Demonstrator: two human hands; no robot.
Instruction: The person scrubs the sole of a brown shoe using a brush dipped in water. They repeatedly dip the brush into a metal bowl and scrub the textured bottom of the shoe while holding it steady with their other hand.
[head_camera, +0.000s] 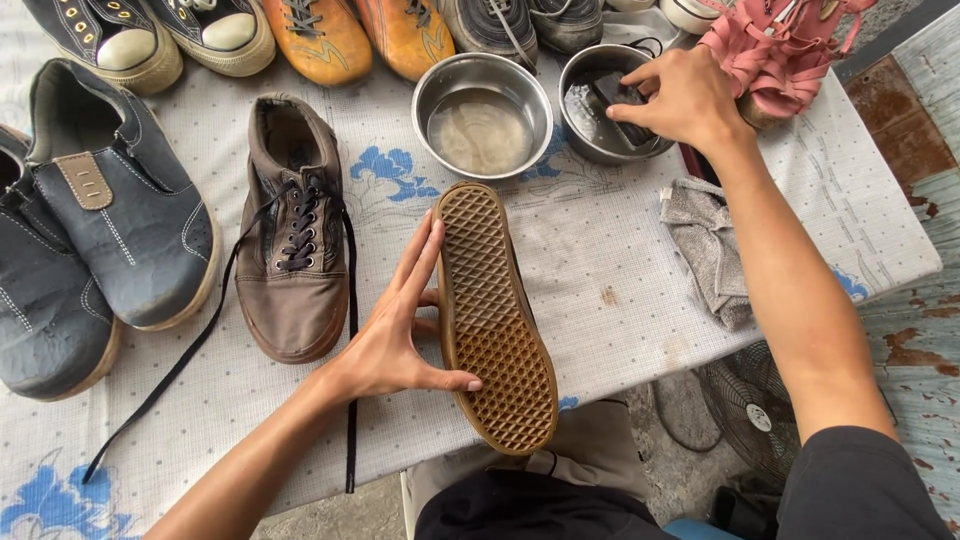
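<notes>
I have my left hand propping a brown shoe on its side at the near edge of the table, waffle sole turned up toward me; the fingers lie flat and spread along the upper while the thumb presses against the sole rim, so it is a loose brace, not a firm clasp. My right hand reaches far right into the smaller steel bowl, fingertips pinched on a dark brush or sponge sitting in murky water. The larger bowl, also holding cloudy water, stands just left of it. The shoe's laced mate lies left of my hand, its black lace trailing off the near edge. I judge the risks thus: the lightly braced shoe could tip off the edge, and pulling the wet thing out carelessly could rock the bowl and spill onto the grey rag nearby.
</notes>
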